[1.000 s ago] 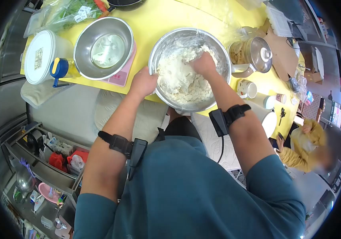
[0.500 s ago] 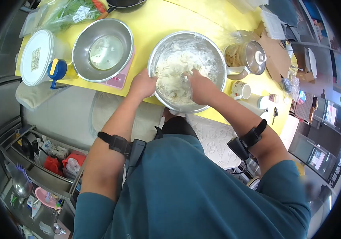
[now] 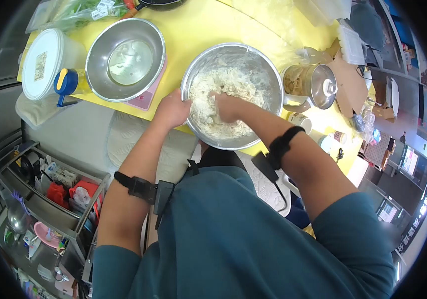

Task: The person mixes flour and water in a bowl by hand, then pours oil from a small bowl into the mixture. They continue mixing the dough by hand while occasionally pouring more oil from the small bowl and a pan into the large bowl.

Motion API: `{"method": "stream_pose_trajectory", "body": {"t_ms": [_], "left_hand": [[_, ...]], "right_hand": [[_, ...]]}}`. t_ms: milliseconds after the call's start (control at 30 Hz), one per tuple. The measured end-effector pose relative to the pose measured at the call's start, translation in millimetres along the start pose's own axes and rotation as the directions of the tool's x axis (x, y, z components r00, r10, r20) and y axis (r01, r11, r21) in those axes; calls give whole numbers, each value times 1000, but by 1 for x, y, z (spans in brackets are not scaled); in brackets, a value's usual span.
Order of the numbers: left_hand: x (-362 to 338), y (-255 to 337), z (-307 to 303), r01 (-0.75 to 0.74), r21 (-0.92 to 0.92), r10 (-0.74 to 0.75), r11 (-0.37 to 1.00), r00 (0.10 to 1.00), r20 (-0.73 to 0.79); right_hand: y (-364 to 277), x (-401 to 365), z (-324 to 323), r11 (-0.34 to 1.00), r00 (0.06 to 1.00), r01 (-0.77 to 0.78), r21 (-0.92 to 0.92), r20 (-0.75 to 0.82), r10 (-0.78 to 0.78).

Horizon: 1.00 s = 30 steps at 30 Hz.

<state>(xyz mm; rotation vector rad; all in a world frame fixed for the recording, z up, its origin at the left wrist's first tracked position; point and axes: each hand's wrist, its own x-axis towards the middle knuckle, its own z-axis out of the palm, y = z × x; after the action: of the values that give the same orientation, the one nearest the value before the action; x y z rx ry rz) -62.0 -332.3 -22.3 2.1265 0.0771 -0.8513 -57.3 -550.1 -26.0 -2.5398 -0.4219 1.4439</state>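
A steel mixing bowl [image 3: 272, 70] stands near the front edge of the yellow table and holds a shaggy, floury dough [image 3: 223, 127]. Gripping the bowl's left rim is my left hand [image 3: 172, 109], its fingers curled over the edge. My right hand [image 3: 229, 108] is down inside the bowl, closed in the dough at its left-centre; its fingertips are partly hidden by the mixture. Flour is smeared up the bowl's inner wall.
Left of the bowl, a second steel basin [image 3: 94, 55] with clear liquid rests on a pink scale [image 3: 143, 99]. Beyond it are a lidded white tub [image 3: 41, 62] and a blue-capped jug [image 3: 66, 82]. A glass-lidded pot [image 3: 321, 85] and a mug [image 3: 299, 121] stand right.
My right hand has moved left through the dough, from the bowl's right-centre. The dough has shifted and looks clumpier. My left hand stays on the rim; the view has shifted slightly.
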Motion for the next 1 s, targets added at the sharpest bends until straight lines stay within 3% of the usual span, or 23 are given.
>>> {"method": "stream_pose_trajectory", "body": {"t_ms": [100,133,233,267,333,433,467,567,600,700,800,900,1000], "left_hand": [[-4,0,1,-17,64,21,998,998,-65],[-7,2,0,-13,92,21,996,996,-90],[-14,4,2,1,97,12,995,991,-133],[-10,-2,7,-14,137,39,990,983,-178],[-5,-3,8,2,63,6,998,992,-129],[-4,-3,6,2,46,4,999,992,-125],[-4,-2,6,15,60,-7,998,991,-131],[-5,-3,6,19,70,-10,997,992,-126],[-6,-1,5,13,68,-4,998,992,-124],[-9,4,3,29,45,-25,999,995,-99],[-7,0,5,15,2,-14,1000,994,-109],[-8,1,4,-3,1,3,1000,995,-98],[-7,1,3,25,34,-22,999,994,-106]], "right_hand": [[13,13,-3,996,996,87,-3,-4,-87],[-2,4,-24,972,980,139,-189,167,-108],[6,-33,-32,988,990,144,61,-7,-144],[8,-42,-32,984,985,165,71,-60,-161],[11,-62,-38,976,967,200,88,-176,-183],[-1,-73,-58,976,966,29,214,-257,28],[20,-50,-42,972,926,82,218,-378,7],[14,-58,-53,956,884,167,240,-466,-37],[11,-64,-58,909,897,127,397,-437,66],[10,-73,-65,806,902,69,587,-383,202],[32,-51,-63,952,948,63,301,-316,37],[26,-46,-57,988,960,-97,120,-250,125],[12,-13,-44,1000,996,6,-22,-83,-8]]}}
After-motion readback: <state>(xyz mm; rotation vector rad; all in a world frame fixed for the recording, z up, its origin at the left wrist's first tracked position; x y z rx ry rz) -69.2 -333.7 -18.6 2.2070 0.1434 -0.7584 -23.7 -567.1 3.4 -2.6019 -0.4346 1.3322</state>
